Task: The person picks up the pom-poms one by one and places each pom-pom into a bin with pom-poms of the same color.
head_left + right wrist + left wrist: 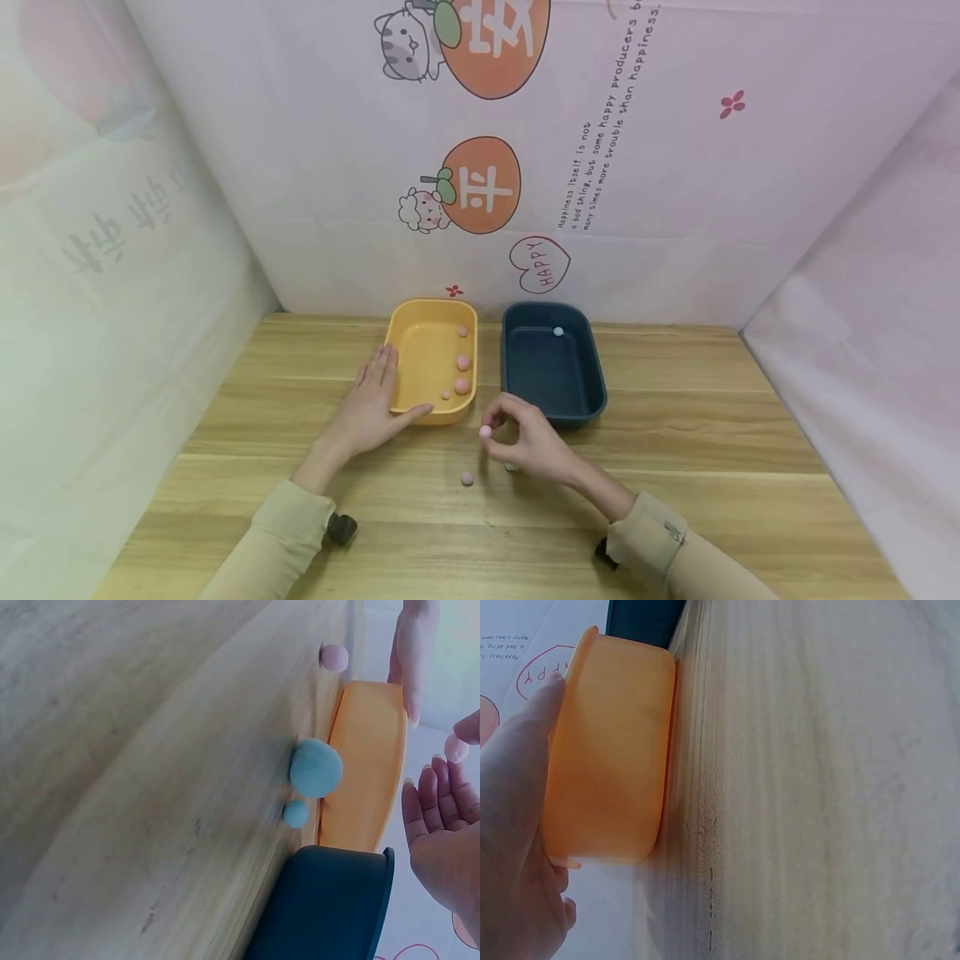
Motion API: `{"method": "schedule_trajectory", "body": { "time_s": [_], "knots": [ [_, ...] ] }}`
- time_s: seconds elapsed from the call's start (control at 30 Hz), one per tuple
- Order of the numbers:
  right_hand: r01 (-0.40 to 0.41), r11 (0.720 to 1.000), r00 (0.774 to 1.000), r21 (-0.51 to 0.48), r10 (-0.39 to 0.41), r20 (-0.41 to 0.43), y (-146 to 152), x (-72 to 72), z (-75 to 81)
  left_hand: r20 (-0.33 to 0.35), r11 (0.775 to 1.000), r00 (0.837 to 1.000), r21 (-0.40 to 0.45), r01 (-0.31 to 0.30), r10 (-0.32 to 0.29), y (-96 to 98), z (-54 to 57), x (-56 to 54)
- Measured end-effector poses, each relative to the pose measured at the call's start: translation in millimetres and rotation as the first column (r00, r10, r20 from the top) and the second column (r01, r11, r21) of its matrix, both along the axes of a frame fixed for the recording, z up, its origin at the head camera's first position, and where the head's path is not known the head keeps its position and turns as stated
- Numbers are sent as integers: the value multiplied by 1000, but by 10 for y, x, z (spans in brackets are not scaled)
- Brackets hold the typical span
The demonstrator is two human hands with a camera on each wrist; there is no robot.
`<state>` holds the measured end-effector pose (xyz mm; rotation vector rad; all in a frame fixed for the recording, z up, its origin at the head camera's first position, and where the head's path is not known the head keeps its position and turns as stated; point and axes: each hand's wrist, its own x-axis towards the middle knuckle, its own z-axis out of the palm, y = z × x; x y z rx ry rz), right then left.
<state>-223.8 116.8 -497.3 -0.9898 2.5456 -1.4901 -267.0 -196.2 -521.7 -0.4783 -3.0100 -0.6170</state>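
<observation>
My right hand [531,442] pinches a small pink ball [485,432] between thumb and fingertips, above the table in front of the two bins. The right wrist view shows that pink ball [456,748] at the fingertips. My left hand [369,417] rests on the near left corner of the yellow bin [423,417], fingers along its left rim and thumb at its near rim. Inside it lie several pink balls [462,386]. Another pink ball [467,479] sits on the table, left of my right hand.
The dark blue bin [555,419] stands right of the yellow one, with a small pale blue ball [558,332] inside. A larger blue ball [316,768] and a smaller blue ball [295,814] lie on the table, mostly hidden under my right hand in the head view. Printed cloth [337,208] walls the back.
</observation>
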Motion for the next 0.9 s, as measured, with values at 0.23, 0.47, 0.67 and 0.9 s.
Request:
{"method": "schedule_trajectory", "body": {
  "time_s": [0.23,0.47,0.67,0.9],
  "knots": [
    [12,1000,1000,14,-12,-13,-22,-65,40,-3,1000,1000,-1,0,0,-12,-9,-2],
    [19,1000,998,20,-18,-55,-89,-175,100,-8,1000,1000,0,0,0,-17,-13,-6],
    [34,999,997,33,-31,-68,-176,-292,144,-16,1000,1000,-6,2,-2,-19,-12,-7],
    [52,998,996,36,-49,-80,-273,-449,181,-12,1000,1000,-11,5,-5,-20,-28,-22]
  ]
}}
